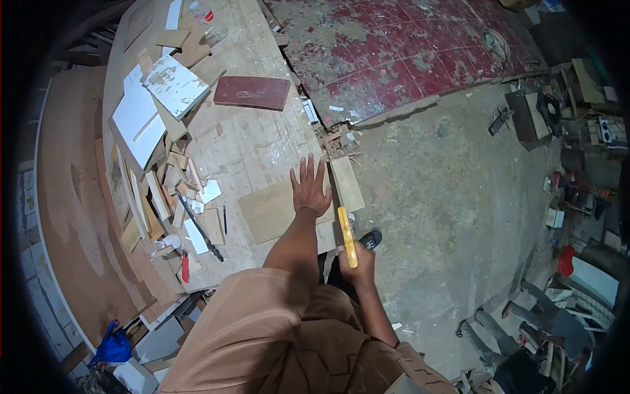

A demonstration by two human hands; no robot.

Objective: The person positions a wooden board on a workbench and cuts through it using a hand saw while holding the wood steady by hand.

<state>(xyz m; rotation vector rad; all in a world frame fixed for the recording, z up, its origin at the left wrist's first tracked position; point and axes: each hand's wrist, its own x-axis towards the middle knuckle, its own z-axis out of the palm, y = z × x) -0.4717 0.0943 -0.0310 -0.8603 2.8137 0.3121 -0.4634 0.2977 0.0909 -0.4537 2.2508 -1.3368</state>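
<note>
My left hand (311, 190) lies flat with fingers spread on a thin light-brown board (266, 210) near the right edge of the wooden worktable (230, 144). My right hand (358, 266) is wrapped round the yellow handle of a saw (347, 238). The saw's dark blade runs away from me along the board, just right of my left hand. A pale strip of the board (346, 184) shows on the blade's far side, past the table edge. How deep the blade sits in the board, I cannot tell.
On the table are a dark red board (252, 92), white panels (146, 131), wood scraps, a black pencil (224, 220), a red-handled tool (185, 268) and a plastic bottle (202, 12). Concrete floor (433, 197) lies to the right. People's legs (495, 335) show at the lower right.
</note>
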